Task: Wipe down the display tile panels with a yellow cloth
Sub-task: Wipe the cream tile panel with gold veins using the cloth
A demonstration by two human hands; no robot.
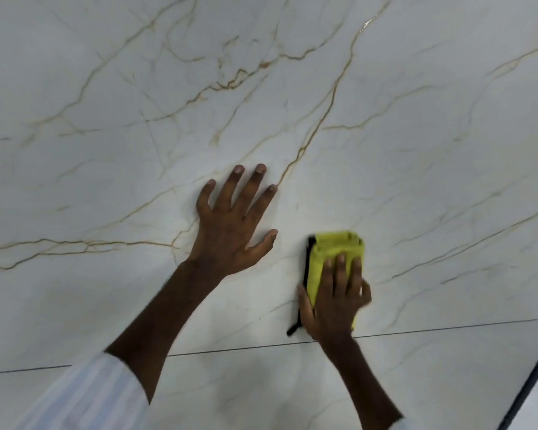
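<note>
So this is mid-wipe on a big marble-look tile panel (416, 119), white with gold veins. The yellow cloth (333, 246) is folded into a thick pad with a dark trim along its left edge. It sits flat on the panel, just above the thin joint line (230, 350) where the next panel (261, 392) starts on the near side.

The right hand (336, 302) lies on top of the cloth. Its fingers (340, 268) are straight and close together, pressing the pad into the surface, and the thumb runs along the cloth's left edge. My guess is the fold is there so the flat palm can push evenly without the cloth bunching up.

The left hand (230, 225) holds nothing. It's planted on the bare tile just left of the cloth, with the fingers (230, 190) fanned wide and the thumb out. That looks like bracing, taking body weight while the other arm scrubs. A striped sleeve (84, 395) shows at the near left, and a dark frame edge (528, 386) runs along the panel's right side. Most of the far panel looks unreached from here, so I'd say plenty is left to do.
</note>
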